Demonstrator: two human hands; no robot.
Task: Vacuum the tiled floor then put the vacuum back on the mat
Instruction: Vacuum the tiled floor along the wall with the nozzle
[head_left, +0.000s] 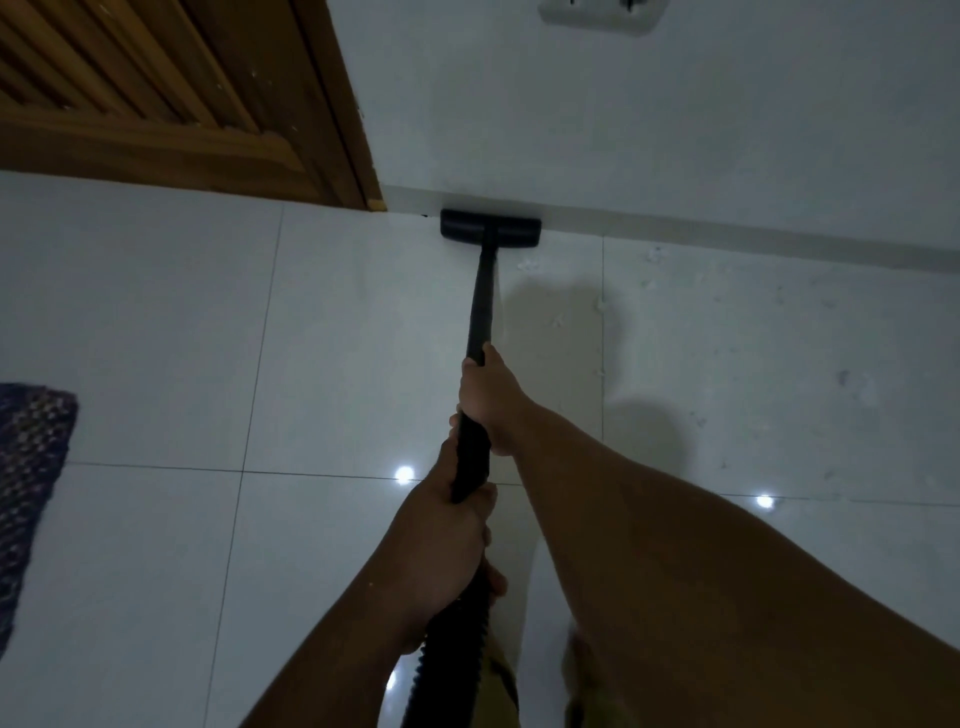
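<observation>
A black vacuum wand (482, 296) runs from my hands to its flat floor head (490, 230), which lies on the white tiled floor (171, 332) right against the skirting of the wall. My right hand (491, 397) grips the wand higher up. My left hand (441, 540) grips it lower, where the ribbed hose (452, 654) begins. A dark woven mat (31, 478) lies at the left edge of the view. The vacuum's body is out of view.
A wooden louvred door (156, 88) stands at the upper left. A white wall (649, 114) with a socket (597, 15) runs across the back. Small white specks of debris (654, 254) lie scattered on the tiles to the right of the floor head.
</observation>
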